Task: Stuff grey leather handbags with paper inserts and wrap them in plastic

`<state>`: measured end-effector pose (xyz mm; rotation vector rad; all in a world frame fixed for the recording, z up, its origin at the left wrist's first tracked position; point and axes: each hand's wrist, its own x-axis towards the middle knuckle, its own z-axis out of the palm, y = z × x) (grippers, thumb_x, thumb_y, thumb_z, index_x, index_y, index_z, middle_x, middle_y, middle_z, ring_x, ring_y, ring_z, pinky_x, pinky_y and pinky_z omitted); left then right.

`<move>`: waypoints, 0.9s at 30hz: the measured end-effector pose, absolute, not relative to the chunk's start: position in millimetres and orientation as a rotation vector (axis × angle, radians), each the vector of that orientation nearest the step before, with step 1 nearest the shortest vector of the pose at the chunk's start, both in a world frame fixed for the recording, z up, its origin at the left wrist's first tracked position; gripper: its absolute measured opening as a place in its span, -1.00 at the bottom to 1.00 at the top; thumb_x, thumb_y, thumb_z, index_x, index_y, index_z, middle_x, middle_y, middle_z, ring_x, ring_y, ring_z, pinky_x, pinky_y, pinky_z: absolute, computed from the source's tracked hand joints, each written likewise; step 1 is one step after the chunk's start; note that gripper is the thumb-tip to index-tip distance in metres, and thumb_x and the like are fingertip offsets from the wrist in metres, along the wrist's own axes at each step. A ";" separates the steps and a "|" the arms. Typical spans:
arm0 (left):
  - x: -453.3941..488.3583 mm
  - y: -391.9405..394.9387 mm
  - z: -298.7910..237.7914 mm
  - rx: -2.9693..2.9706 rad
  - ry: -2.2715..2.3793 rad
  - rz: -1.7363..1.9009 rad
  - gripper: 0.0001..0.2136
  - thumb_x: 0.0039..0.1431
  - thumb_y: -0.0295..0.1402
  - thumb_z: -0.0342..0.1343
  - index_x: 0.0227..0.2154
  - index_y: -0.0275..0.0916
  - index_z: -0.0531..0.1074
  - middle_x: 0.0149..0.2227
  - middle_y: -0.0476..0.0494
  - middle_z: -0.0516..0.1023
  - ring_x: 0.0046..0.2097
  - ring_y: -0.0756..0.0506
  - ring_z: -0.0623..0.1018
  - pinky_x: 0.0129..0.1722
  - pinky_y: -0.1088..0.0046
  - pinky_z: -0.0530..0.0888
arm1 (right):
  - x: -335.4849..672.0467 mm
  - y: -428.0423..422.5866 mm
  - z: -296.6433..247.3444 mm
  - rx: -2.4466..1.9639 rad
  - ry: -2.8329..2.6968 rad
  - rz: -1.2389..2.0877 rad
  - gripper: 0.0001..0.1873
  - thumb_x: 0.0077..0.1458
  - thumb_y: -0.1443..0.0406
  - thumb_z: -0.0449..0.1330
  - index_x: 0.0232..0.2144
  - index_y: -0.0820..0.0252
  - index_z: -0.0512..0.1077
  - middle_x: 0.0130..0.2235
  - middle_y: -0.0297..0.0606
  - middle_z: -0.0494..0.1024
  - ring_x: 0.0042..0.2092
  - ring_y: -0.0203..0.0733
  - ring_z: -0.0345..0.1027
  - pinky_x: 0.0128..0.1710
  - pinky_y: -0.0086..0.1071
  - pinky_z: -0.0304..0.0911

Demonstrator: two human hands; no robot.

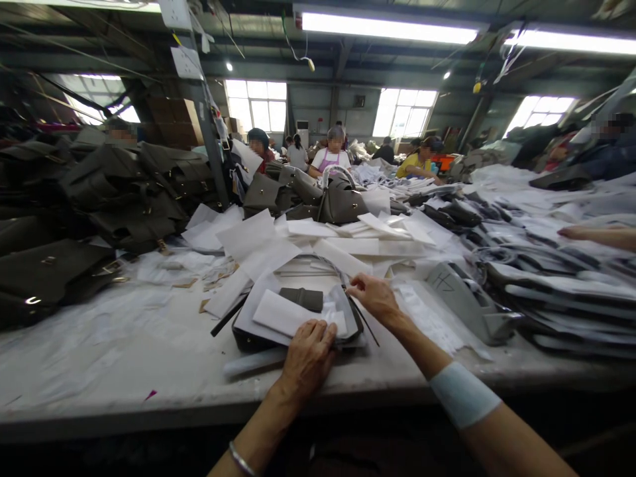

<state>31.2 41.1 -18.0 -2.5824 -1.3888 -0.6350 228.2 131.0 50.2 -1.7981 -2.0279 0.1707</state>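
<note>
A dark handbag (247, 340) lies on the table in front of me, with white foam sheets (281, 313) and a small dark grey-green pouch or panel (301, 299) on top. My left hand (311, 351) is closed over the bag's front edge, its fingers bent onto the white sheet. At the bag's right side, beside the end of its curved handle (325, 260), my right hand (375, 297) is pinched closed. What lies between those fingertips is too small to make out. Thin dark straps stick out at both sides of the bag.
Loose white sheets (258, 238) are heaped behind the bag. Dark handbags (54, 275) pile up at left, and flat wrapped bags (561, 298) are stacked at right. A grey bag piece (462, 298) stands nearby. Another person's arm (601, 235) reaches in at right; other people work across the table.
</note>
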 end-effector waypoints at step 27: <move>19.9 59.2 -32.4 -2.383 -1.023 -0.906 -0.70 0.32 -0.33 -0.06 0.06 -0.24 0.36 -0.09 -0.19 0.56 -0.09 -0.19 0.52 -0.05 0.24 0.45 | 516.9 94.2 59.6 -1.886 -1.000 0.615 -0.75 -0.20 0.17 0.28 -0.70 0.21 0.38 -0.63 -0.31 0.42 -0.53 -0.30 0.23 -0.52 -0.43 0.12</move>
